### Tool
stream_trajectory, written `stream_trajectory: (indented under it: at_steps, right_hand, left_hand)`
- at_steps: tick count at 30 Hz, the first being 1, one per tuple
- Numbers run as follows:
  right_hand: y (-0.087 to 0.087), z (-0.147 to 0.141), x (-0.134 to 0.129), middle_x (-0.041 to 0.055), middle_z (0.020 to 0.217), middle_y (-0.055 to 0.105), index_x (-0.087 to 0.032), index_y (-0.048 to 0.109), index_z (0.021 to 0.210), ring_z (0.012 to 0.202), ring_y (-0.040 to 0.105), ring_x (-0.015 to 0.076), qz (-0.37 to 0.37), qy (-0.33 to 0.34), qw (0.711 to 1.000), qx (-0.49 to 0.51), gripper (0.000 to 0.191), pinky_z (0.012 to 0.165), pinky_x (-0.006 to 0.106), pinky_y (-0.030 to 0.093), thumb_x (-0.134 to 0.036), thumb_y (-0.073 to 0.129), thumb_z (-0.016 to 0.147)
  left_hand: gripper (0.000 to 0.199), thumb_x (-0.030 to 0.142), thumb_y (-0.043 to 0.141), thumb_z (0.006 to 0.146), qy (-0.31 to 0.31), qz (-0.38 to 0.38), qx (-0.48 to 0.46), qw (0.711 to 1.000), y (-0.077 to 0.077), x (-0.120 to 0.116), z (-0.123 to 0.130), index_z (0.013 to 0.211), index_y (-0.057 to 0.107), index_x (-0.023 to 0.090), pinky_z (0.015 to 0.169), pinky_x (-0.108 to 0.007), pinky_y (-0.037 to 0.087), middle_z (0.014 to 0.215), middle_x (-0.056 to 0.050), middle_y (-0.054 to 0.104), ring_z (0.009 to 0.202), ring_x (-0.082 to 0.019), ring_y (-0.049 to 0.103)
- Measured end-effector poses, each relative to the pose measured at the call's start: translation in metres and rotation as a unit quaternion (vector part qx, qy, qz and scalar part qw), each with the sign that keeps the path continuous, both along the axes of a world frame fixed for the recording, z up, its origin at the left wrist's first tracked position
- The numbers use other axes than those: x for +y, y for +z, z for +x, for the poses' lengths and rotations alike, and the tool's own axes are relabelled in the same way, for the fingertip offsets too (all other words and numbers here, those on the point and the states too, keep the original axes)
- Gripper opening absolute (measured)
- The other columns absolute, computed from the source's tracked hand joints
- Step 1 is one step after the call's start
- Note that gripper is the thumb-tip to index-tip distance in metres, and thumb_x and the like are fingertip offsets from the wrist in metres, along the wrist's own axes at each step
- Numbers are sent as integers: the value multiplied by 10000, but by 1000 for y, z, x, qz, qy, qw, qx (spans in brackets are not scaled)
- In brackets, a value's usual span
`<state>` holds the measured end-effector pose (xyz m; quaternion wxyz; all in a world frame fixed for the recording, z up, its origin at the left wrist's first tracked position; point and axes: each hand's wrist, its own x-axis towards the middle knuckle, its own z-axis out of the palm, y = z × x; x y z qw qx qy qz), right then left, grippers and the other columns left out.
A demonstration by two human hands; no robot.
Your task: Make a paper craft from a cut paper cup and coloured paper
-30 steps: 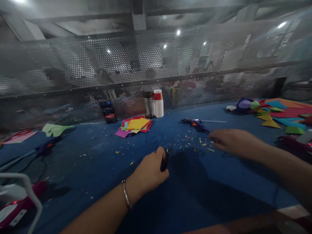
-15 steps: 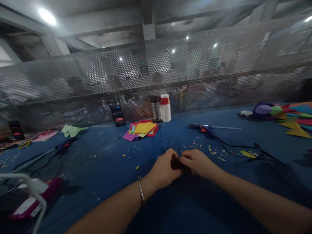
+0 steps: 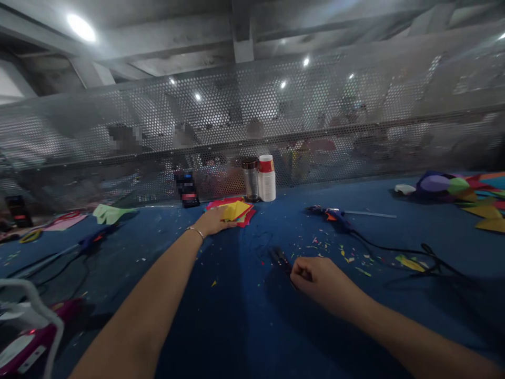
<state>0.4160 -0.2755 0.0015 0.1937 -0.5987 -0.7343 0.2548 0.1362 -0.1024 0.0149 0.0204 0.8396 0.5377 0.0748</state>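
Observation:
My left hand (image 3: 215,220), with a bangle at its wrist, reaches forward to the stack of coloured paper (image 3: 239,210). Its fingers close on the stack's left side, partly hidden by the sheets; a yellow sheet lies on top. Closer to me, my right hand (image 3: 315,276) is curled around what looks like a dark pair of scissors (image 3: 281,259). Its narrow end points forward and left, blurred, and the handle is hidden in my fingers.
Paper cups (image 3: 267,181) and a clear jar (image 3: 251,181) stand behind the stack. A glue gun (image 3: 335,217) with a trailing cord lies right, near paper scraps (image 3: 347,252). Another glue gun (image 3: 92,239) lies left. Felt-like coloured pieces (image 3: 437,184) are far right. A perforated screen (image 3: 221,121) bounds the back.
My hands were together in front of me. The left has moved forward and left onto the paper stack; the right stays near its place, with the dark tool now showing.

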Motion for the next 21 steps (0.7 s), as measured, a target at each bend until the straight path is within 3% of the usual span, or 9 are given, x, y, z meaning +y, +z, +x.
stream_trajectory:
  at_steps: [4, 7, 10, 13, 17, 21]
  right_hand:
    - [2, 4, 1, -33, 556, 566, -192, 586, 655, 515, 485, 110, -9, 8, 1000, 4, 172, 484, 229, 275, -202, 508, 808]
    - [4, 4, 2, -33, 552, 563, -189, 595, 662, 507, 475, 106, -16, 14, 1000, 7, 168, 479, 227, 272, -192, 511, 808]
    - [4, 5, 2, -30, 553, 565, -188, 603, 668, 508, 475, 107, -11, 16, 1000, 3, 167, 479, 230, 269, -200, 519, 812]
    - [4, 6, 1, -29, 555, 571, -188, 613, 674, 510, 484, 109, -10, 18, 1000, -4, 178, 486, 231, 277, -218, 521, 824]
    - [5, 8, 1, -25, 574, 588, -190, 625, 688, 528, 503, 114, -9, 24, 999, -20, 192, 500, 231, 294, -235, 516, 840]
    - [8, 11, 2, -15, 628, 624, -198, 649, 733, 574, 537, 124, -4, 28, 999, -43, 189, 526, 230, 319, -241, 511, 854]
  left_hand:
    - [605, 604, 612, 819, 3, -44, 58, 997, 12, 14, -14, 1265, 576, 197, 879, -357, 502, 1152, -118, 687, 1060, -302, 648]
    - [467, 443, 625, 889, -8, -56, 94, 994, 19, 23, -17, 1276, 557, 190, 883, -419, 524, 1197, -102, 643, 1035, -257, 642]
    - [361, 338, 600, 929, -7, -50, 118, 992, 16, 29, -16, 1247, 566, 170, 883, -466, 535, 1252, -105, 595, 1060, -247, 619]
    - [361, 343, 590, 934, 6, -34, 124, 992, 9, 30, -13, 1256, 569, 182, 892, -458, 530, 1249, -105, 606, 1058, -248, 625]
    - [439, 285, 533, 918, 13, -12, 113, 993, 8, 15, -7, 1355, 556, 253, 901, -370, 488, 1158, -90, 702, 1008, -275, 666]
    - [480, 240, 484, 884, -14, -9, 96, 995, 10, -24, 7, 1355, 576, 236, 837, -324, 479, 1039, -49, 743, 872, -257, 689]
